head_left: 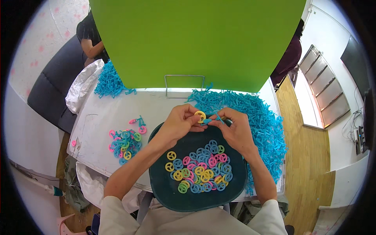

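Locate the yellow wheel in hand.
In the head view's middle, the left hand pinches the yellow wheel, just left of the right hand, near the far edge of the tray.

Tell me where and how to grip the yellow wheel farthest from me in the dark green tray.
Pinch the yellow wheel across its outer rim, coming from above and the far side. It seems to lie flat in the tray, its round rim exposed, with neighbours only toward its near side, so the far side likely leaves room.

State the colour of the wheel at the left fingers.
The wheel is yellow; head view shows it best.
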A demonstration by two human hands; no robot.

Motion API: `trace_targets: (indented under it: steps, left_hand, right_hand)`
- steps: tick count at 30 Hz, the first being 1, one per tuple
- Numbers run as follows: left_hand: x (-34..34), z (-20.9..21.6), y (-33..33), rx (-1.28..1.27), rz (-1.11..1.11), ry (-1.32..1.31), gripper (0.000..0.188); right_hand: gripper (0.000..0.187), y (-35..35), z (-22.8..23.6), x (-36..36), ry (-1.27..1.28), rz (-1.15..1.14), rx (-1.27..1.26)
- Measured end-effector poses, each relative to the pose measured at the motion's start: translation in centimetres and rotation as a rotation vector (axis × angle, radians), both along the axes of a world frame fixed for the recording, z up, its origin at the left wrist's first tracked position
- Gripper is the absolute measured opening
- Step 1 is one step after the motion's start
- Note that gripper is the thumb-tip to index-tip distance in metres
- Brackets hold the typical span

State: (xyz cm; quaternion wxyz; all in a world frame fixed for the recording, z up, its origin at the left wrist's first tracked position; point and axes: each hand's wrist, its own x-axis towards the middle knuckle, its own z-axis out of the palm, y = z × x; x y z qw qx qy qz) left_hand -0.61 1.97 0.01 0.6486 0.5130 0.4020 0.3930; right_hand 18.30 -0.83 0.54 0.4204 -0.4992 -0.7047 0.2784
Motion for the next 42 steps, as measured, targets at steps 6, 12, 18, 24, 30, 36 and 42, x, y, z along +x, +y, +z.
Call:
trace_targets:
  steps: [6,12,18,24,30,36,42]
  left_hand:
    - [0.6,-0.6,-0.1,0.115,0.024,0.086,0.006]
    - [0.8,-0.7,-0.3,0.159,0.048,0.054,0.006]
    - [0.8,-1.2,-0.5,0.310,0.081,0.060,0.009]
    - [1.7,-0.3,-1.8,0.450,0.139,0.051,0.025]
    - [1.8,-0.8,-2.1,0.541,0.166,0.122,0.037]
    - [1.8,-0.7,-2.2,0.743,0.221,0.230,0.049]
    - [1.9,-0.3,-2.5,0.842,0.254,0.324,0.053]
  right_hand:
    - [0.010,0.2,-0.3,-0.2,-0.032,-0.002,0.142]
    - [0.012,0.3,-0.5,0.1,0.049,-0.018,0.028]
    - [0.013,0.8,-0.9,0.3,0.129,-0.049,-0.123]
    - [0.014,1.0,-0.8,0.8,0.352,-0.001,-0.229]
    - [0.013,0.0,0.6,0.3,0.097,-0.103,-0.154]
    - [0.014,0.6,-1.0,0.6,0.429,0.014,-0.237]
    - [0.021,0.8,-1.2,1.0,0.675,0.130,-0.503]
